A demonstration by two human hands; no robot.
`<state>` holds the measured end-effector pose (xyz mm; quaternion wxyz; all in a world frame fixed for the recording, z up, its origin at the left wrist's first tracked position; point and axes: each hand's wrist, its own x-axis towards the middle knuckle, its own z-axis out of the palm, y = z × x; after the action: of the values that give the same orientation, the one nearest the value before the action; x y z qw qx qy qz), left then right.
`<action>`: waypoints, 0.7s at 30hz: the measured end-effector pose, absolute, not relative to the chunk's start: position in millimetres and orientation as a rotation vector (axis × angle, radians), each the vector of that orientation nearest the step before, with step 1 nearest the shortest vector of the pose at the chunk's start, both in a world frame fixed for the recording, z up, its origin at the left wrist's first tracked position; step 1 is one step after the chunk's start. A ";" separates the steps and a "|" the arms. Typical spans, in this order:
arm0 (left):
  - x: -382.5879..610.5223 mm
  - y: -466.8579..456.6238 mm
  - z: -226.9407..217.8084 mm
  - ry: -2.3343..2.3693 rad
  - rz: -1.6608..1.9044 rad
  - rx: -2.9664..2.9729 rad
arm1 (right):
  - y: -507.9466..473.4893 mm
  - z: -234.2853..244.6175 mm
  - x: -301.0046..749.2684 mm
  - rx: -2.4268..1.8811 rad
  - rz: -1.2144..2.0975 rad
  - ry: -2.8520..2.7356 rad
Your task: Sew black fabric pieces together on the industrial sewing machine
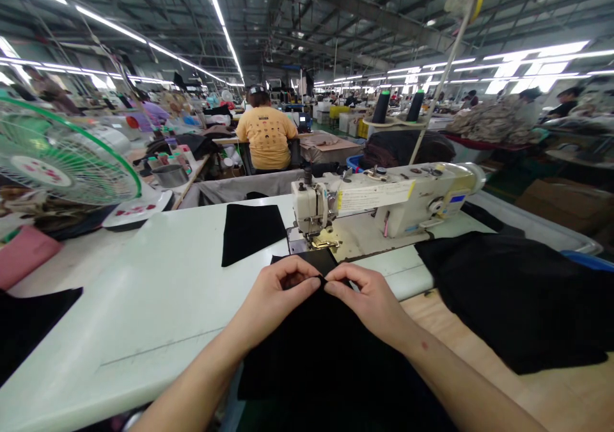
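My left hand [293,283] and my right hand [357,286] meet in front of the sewing machine [316,205]. Each one pinches the edge of a black fabric piece [321,349] between thumb and fingers, the fingertips almost touching. From there the cloth hangs down over the table's front edge, and part of it lies on the table toward the needle area. A second black fabric piece [252,230] lies flat on the pale table [158,278], left of the machine head.
More black fabric [518,297] is heaped at the right, and another dark piece [33,323] lies at the left edge. A green-rimmed fan [62,157] stands at the left. Behind the machine are thread cones [381,107]; a person in a yellow shirt [267,134] sits ahead.
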<state>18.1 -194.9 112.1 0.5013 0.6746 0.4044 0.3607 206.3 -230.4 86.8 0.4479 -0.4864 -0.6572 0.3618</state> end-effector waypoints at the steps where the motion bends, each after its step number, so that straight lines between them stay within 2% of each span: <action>1: 18.3 -194.3 111.7 0.989 0.878 1.628 | -230.1 86.5 206.5 -1.205 0.895 -1.628; 9: 25.6 -194.0 110.9 1.075 0.955 1.866 | -230.7 80.1 208.9 -1.166 0.636 -1.630; 16: 24.2 -184.8 113.9 0.978 0.843 1.853 | -232.0 90.2 214.5 -1.255 0.760 -1.624; 21: 31.3 -136.1 87.6 1.149 0.594 2.162 | -234.0 91.5 223.6 -1.273 0.864 -1.625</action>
<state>31.3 -136.1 87.6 0.3062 0.8169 0.4343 0.2244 223.6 -234.0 91.5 0.4365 -0.5117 -0.6534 0.3475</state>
